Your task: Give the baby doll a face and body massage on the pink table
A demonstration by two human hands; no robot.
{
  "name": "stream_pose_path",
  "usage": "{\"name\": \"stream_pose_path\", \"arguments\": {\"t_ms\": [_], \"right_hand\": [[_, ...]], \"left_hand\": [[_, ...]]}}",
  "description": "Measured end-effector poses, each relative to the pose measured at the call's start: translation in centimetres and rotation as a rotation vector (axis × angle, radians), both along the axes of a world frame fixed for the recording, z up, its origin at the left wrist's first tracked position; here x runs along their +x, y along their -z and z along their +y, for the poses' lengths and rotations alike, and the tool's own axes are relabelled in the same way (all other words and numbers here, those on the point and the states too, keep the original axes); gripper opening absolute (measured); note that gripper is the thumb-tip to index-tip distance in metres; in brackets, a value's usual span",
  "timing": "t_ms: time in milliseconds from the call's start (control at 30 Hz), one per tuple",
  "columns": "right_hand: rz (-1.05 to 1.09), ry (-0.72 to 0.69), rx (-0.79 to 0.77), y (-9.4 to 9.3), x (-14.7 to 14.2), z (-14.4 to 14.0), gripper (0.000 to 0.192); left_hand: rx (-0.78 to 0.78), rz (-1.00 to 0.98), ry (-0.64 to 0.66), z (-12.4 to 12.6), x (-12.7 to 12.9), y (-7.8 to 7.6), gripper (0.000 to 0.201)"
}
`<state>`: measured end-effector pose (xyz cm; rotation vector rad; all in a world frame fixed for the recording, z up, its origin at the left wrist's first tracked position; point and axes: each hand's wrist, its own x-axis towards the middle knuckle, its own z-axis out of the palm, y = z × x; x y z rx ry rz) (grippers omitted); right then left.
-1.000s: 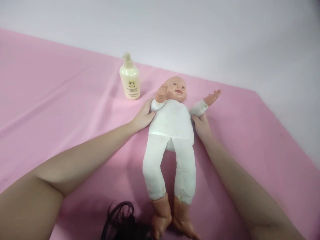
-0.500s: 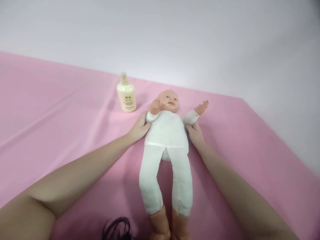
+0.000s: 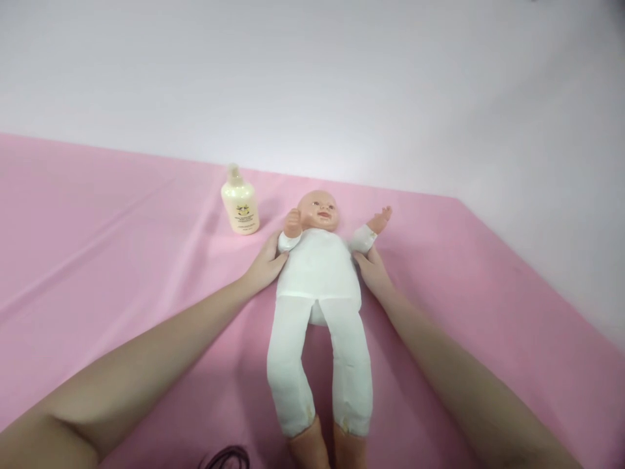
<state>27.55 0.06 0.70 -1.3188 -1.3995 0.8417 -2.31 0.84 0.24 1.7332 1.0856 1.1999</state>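
A baby doll [image 3: 319,286] with a white cloth body lies face up on the pink cloth [image 3: 122,260], head away from me, legs toward me. My left hand [image 3: 265,266] rests against its side under the raised arm on the left. My right hand [image 3: 372,271] presses the other side, just below the outstretched arm. Both hands cup the torso between them, fingers partly hidden behind the body.
A cream pump bottle [image 3: 239,202] stands upright just left of the doll's head. The pink cloth ends at a pale floor [image 3: 561,215] on the right and far side. A strand of dark hair [image 3: 227,458] shows at the bottom edge.
The view has tilted up, so the doll, bottle and my hands sit lower and farther in frame. My hands keep the same hold on the doll's sides.
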Motion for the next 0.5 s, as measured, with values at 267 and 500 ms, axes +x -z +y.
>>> {"name": "stream_pose_path", "arguments": {"t_ms": [267,500], "right_hand": [[0.005,-0.001,-0.023,-0.09,-0.05,-0.03,0.054],[0.022,0.003,-0.021,0.02,-0.11,-0.01,0.054]], "left_hand": [[-0.027,-0.015,0.007,-0.08,0.01,-0.11,0.057],[-0.028,-0.023,0.012,-0.11,0.01,-0.06,0.059]]}}
